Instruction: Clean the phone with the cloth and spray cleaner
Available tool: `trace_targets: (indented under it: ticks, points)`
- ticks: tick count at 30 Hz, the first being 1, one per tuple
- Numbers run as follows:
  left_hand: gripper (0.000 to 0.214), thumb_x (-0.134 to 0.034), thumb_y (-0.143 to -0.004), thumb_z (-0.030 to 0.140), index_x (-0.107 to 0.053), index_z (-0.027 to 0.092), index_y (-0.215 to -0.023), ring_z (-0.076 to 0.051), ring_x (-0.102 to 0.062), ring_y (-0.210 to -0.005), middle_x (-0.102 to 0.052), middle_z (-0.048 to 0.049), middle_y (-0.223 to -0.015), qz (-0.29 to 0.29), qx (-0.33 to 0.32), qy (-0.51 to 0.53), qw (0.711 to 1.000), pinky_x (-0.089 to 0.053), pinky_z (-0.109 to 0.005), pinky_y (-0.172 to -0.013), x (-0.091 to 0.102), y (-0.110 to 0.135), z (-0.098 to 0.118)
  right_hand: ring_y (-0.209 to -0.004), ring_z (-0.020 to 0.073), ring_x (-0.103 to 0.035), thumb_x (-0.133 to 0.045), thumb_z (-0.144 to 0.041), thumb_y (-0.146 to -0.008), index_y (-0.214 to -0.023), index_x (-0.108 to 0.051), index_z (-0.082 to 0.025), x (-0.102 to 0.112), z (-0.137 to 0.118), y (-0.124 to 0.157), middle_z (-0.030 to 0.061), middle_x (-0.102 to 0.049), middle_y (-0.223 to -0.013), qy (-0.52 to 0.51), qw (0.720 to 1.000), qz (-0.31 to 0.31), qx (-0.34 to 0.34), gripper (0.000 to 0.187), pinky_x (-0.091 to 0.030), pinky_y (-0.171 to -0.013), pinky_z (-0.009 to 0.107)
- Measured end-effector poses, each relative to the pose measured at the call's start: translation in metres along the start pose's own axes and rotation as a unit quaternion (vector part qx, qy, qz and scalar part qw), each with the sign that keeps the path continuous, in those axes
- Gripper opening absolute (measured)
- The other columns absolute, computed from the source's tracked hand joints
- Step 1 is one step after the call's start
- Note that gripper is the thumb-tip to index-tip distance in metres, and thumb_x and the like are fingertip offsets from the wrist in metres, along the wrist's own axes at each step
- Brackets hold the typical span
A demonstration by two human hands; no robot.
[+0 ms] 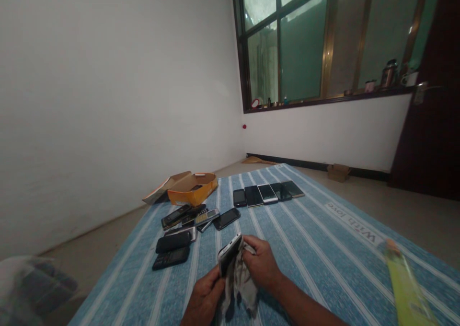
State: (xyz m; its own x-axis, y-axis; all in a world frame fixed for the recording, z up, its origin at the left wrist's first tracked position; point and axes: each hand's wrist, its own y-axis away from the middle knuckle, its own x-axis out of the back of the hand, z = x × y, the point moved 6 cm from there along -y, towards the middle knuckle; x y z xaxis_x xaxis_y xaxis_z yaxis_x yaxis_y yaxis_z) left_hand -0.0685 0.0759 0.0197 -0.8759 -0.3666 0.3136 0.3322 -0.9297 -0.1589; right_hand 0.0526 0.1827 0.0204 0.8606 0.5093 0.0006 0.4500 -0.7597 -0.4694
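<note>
A smartphone (pixel 229 255) with a pale edge is tilted up above the striped cloth, held at its lower end by my left hand (pixel 205 293). My right hand (pixel 263 263) is closed on a greyish rag (pixel 244 285), which lies against the phone's far side and hangs down between both hands. To the left is a loose pile of old mobile phones (pixel 173 243), some with keypads. A dark phone (pixel 227 218) lies just beyond my hands. Farther off, several phones (pixel 268 193) are laid side by side in a row.
An orange-yellow cardboard box (pixel 194 194) stands open at the table's far left, a dark item inside. A yellow-green bottle or packet (pixel 408 283) lies at the right on the blue striped tablecloth (pixel 305 249). A small carton (pixel 338 172) sits on the floor beyond.
</note>
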Motion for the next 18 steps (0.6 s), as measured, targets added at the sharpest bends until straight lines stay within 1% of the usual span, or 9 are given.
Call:
trace_targets:
  ticks: [4,6,10,12,14,16,18]
  points:
    - [0.033,-0.066,-0.078,0.042,-0.082,0.017,-0.093,-0.025,-0.065,-0.075,-0.075,-0.0063,-0.078,-0.003,0.001,-0.008,1.0,-0.052,-0.036,-0.087,0.002,-0.001,-0.003,-0.085,0.0224,-0.067,-0.049,-0.013,-0.067,-0.084,-0.078,-0.019,-0.005,0.015,0.002,0.003,-0.073,-0.082,0.021,0.999,-0.031,-0.03,0.034,-0.048,-0.083,0.032]
    - [0.034,-0.067,-0.077,0.043,-0.082,0.017,-0.093,-0.025,-0.065,-0.075,-0.075,-0.0064,-0.077,-0.003,0.001,-0.006,1.0,-0.053,-0.036,-0.085,0.002,-0.001,-0.005,-0.087,0.0228,-0.067,-0.051,-0.014,-0.067,-0.084,-0.078,-0.019,-0.004,0.014,0.002,0.0031,-0.073,-0.082,0.022,0.999,-0.028,-0.031,0.033,-0.048,-0.082,0.031]
    - [0.036,-0.067,-0.078,0.044,-0.081,0.017,-0.096,-0.023,-0.064,-0.071,-0.074,-0.006,-0.076,-0.004,0.007,0.005,1.0,-0.054,-0.034,-0.08,0.001,0.001,-0.007,-0.084,0.0209,-0.066,-0.053,-0.019,-0.073,-0.09,-0.078,-0.019,0.0,0.004,0.0,0.0027,-0.072,-0.085,0.009,1.0,0.0,-0.011,0.031,-0.049,-0.078,0.029]
    - [0.037,-0.066,-0.078,0.044,-0.081,0.017,-0.099,-0.024,-0.065,-0.073,-0.074,-0.0062,-0.077,-0.007,0.011,0.008,1.0,-0.054,-0.032,-0.076,0.0,0.0,-0.007,-0.084,0.021,-0.066,-0.052,-0.02,-0.072,-0.09,-0.078,-0.019,-0.001,0.004,0.0,0.0028,-0.072,-0.085,0.008,1.0,-0.006,-0.011,0.031,-0.049,-0.078,0.029]
    - [0.038,-0.066,-0.079,0.045,-0.081,0.017,-0.1,-0.024,-0.065,-0.074,-0.074,-0.0063,-0.075,-0.008,0.012,0.008,1.0,-0.054,-0.031,-0.074,0.0,-0.001,-0.007,-0.084,0.0219,-0.067,-0.051,-0.018,-0.069,-0.086,-0.078,-0.018,-0.003,0.01,0.001,0.0026,-0.072,-0.082,0.011,0.999,-0.027,-0.026,0.032,-0.049,-0.079,0.03]
    - [0.037,-0.068,-0.077,0.046,-0.082,0.017,-0.096,-0.025,-0.065,-0.075,-0.073,-0.0062,-0.072,-0.006,0.005,0.007,1.0,-0.054,-0.032,-0.076,0.0,-0.001,-0.006,-0.084,0.0226,-0.067,-0.049,-0.015,-0.065,-0.081,-0.078,-0.018,-0.006,0.015,0.001,0.002,-0.071,-0.077,0.016,0.998,-0.046,-0.043,0.033,-0.049,-0.079,0.03]
    - [0.036,-0.071,-0.076,0.047,-0.082,0.017,-0.093,-0.025,-0.064,-0.074,-0.072,-0.0062,-0.072,-0.003,-0.001,0.006,1.0,-0.053,-0.034,-0.081,0.001,-0.001,-0.005,-0.084,0.0224,-0.068,-0.049,-0.015,-0.065,-0.081,-0.078,-0.019,-0.005,0.016,0.001,0.0014,-0.071,-0.076,0.02,0.998,-0.048,-0.043,0.033,-0.049,-0.079,0.029]
